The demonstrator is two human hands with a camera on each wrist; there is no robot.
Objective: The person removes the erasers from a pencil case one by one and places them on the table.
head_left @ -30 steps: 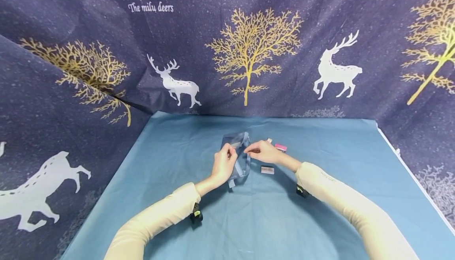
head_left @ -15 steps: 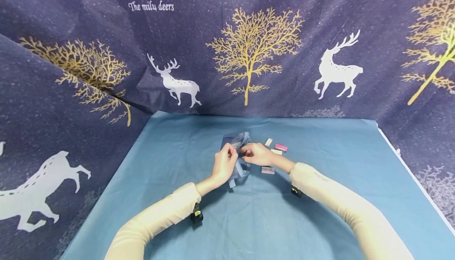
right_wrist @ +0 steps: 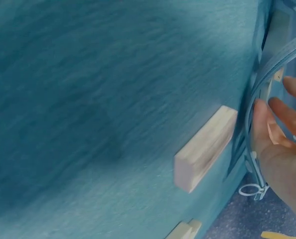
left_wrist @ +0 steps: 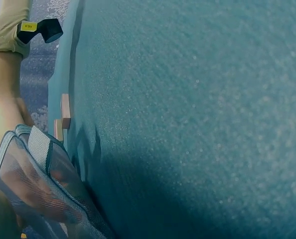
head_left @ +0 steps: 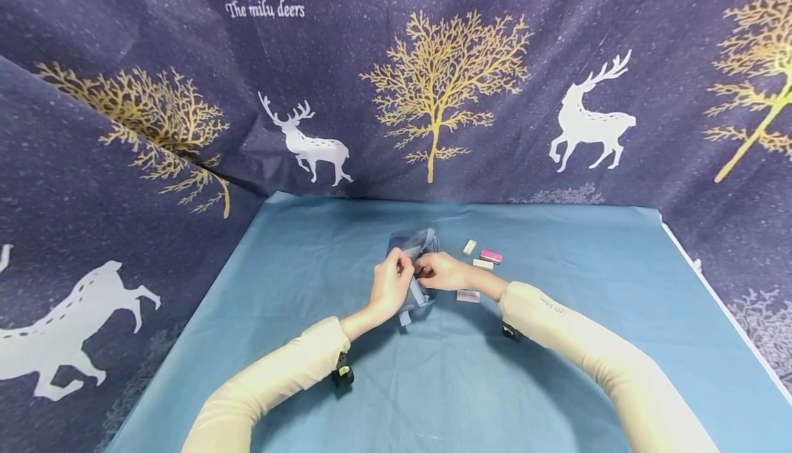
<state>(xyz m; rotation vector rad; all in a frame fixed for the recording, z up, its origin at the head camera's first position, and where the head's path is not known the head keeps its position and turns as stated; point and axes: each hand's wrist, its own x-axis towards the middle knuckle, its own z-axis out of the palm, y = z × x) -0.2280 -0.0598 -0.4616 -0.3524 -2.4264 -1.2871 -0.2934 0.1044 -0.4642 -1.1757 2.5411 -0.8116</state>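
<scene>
Mesh pouch (head_left: 408, 241), blue and half see-through, was on the bench (head_left: 433, 384), around the middle from left to right and toward the far side. Nearest, two cream sleeves (head_left: 278, 370) reached in from left and right, and a small black camera (head_left: 342, 374) was worn at each wrist. Farther on, the left hand (head_left: 391, 282) held the edge of the pouch's opening, its grip closed upon this edge. From the right side, the right hand (head_left: 447, 272) had its fingers inside the opening; its grip was loose, with the thumb and the fingertips apart. A metal ring (right_wrist: 250, 190) hung at the zipped edge. To the right of the pouch lay four small blocks: nearest a pale block with a brownish side (head_left: 468, 296), then a whitish block (head_left: 482, 264), a pink block (head_left: 491, 256) just beside it, and farthest a cream block (head_left: 470, 247). At the far end stood a dark blue curtain (head_left: 371, 27) with white deer (head_left: 318, 152) and golden trees (head_left: 442, 89).
</scene>
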